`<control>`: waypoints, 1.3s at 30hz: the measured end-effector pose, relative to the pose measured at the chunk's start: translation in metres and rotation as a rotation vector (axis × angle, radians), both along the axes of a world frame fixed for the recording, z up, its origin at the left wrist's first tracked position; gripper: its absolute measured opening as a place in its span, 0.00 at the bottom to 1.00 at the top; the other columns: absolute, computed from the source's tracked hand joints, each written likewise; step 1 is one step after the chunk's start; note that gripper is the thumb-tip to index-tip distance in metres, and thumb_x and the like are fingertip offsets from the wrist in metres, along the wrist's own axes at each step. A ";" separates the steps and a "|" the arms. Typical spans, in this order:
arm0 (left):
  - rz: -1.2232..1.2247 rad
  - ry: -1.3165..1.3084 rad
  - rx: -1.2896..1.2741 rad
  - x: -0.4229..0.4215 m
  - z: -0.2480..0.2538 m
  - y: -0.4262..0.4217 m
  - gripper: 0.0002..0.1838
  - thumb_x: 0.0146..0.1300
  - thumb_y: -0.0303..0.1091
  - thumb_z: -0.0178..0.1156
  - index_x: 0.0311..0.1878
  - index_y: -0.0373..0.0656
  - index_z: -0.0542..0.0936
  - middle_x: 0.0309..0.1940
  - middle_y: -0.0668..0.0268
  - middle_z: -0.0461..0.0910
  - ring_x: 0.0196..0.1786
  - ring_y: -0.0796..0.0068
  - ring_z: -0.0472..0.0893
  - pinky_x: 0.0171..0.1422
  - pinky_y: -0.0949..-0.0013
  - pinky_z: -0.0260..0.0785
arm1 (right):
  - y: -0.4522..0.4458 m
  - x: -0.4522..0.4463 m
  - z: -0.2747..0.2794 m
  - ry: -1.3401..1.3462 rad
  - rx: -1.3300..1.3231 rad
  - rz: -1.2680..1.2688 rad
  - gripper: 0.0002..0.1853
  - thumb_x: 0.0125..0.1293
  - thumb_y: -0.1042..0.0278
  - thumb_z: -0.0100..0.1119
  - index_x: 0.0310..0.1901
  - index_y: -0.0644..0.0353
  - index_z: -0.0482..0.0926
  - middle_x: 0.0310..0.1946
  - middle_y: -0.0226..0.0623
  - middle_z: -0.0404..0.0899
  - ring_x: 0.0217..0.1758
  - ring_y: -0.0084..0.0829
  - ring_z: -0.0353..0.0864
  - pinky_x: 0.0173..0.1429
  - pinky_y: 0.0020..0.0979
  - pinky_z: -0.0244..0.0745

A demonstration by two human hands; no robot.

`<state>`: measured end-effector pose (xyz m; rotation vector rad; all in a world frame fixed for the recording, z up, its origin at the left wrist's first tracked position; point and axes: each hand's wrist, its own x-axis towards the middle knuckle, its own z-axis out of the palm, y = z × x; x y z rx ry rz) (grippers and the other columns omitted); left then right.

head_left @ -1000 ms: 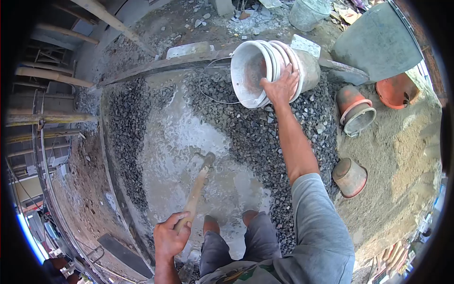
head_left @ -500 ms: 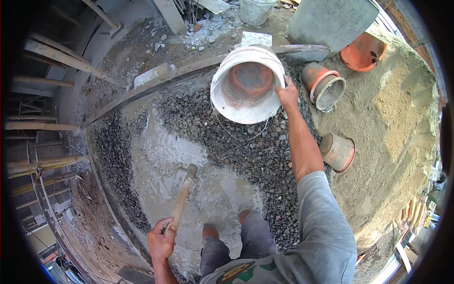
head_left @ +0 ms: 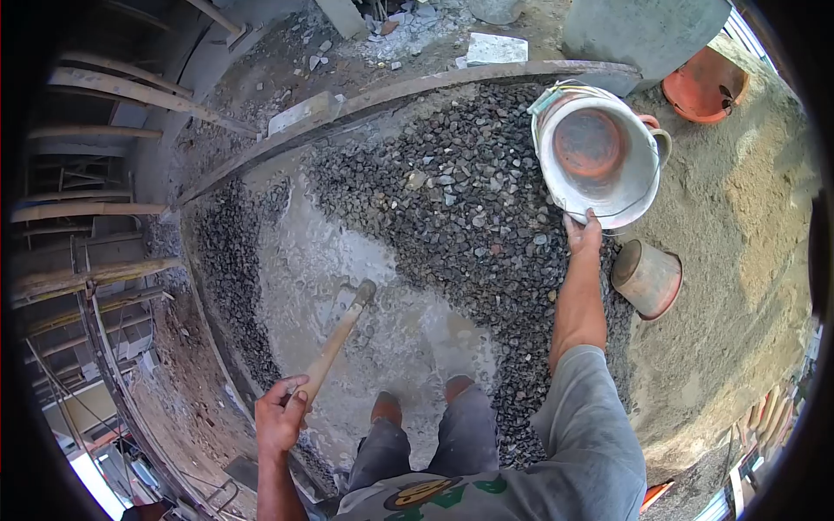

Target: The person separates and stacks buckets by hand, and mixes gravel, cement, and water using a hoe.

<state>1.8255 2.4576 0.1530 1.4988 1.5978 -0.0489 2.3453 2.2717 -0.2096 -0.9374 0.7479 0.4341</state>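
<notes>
My left hand (head_left: 281, 412) is closed round the wooden handle of a hoe (head_left: 332, 354). The hoe's head rests in the wet grey cement mix (head_left: 393, 326) in front of my feet. With arm stretched forward, my right hand (head_left: 583, 233) grips the near rim of a white bucket (head_left: 632, 195). The bucket's mouth faces me, showing a reddish, dirty bottom, and a thin wire handle crosses its near side. It is at the border between dark gravel (head_left: 452, 187) and a sand heap (head_left: 712, 278), partly hiding buckets behind it.
A small grey bucket (head_left: 647, 280) lies tipped on the sand near my right forearm. An orange basin (head_left: 705, 85) sits farther back beside a large grey container (head_left: 643, 39). A low curved edging (head_left: 382, 104) bounds the gravel. Wooden poles (head_left: 130, 91) stand at the left.
My right hand has moved the white bucket right, from over the gravel to the sand's border, now covering the buckets there. The hoe stays in about the same place in the mix.
</notes>
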 end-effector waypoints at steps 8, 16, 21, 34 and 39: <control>-0.059 0.080 -0.006 0.013 0.007 -0.006 0.15 0.61 0.35 0.56 0.49 0.38 0.80 0.27 0.63 0.80 0.25 0.79 0.78 0.22 0.75 0.69 | -0.007 -0.006 0.004 0.119 -0.167 0.326 0.31 0.71 0.52 0.44 0.65 0.69 0.53 0.55 0.57 0.70 0.52 0.50 0.77 0.46 0.40 0.82; -0.269 0.222 0.131 0.003 -0.001 -0.003 0.17 0.58 0.42 0.57 0.49 0.48 0.81 0.30 0.57 0.83 0.31 0.66 0.82 0.37 0.66 0.73 | -0.095 -0.208 0.031 0.269 -0.595 1.047 0.19 0.67 0.55 0.52 0.47 0.64 0.71 0.30 0.42 0.78 0.21 0.32 0.77 0.21 0.32 0.75; -0.300 0.299 0.117 0.002 0.003 -0.002 0.20 0.56 0.51 0.55 0.49 0.56 0.81 0.40 0.54 0.82 0.45 0.50 0.80 0.52 0.56 0.71 | -0.166 -0.301 0.073 0.467 -0.558 1.525 0.16 0.66 0.58 0.51 0.45 0.63 0.74 0.31 0.45 0.80 0.22 0.34 0.78 0.25 0.36 0.79; -0.291 0.205 0.141 -0.049 0.001 0.002 0.21 0.55 0.50 0.54 0.49 0.55 0.80 0.41 0.53 0.82 0.47 0.50 0.79 0.54 0.54 0.70 | -0.059 -0.198 0.139 -0.056 -0.694 1.469 0.09 0.63 0.68 0.50 0.41 0.63 0.73 0.22 0.38 0.74 0.17 0.29 0.74 0.16 0.27 0.68; -0.255 0.095 0.077 -0.069 0.004 0.010 0.21 0.55 0.49 0.53 0.50 0.52 0.80 0.41 0.52 0.82 0.47 0.50 0.79 0.54 0.53 0.70 | -0.008 -0.223 0.151 -0.105 -0.725 1.573 0.09 0.63 0.66 0.52 0.41 0.61 0.74 0.25 0.38 0.76 0.19 0.29 0.76 0.18 0.28 0.72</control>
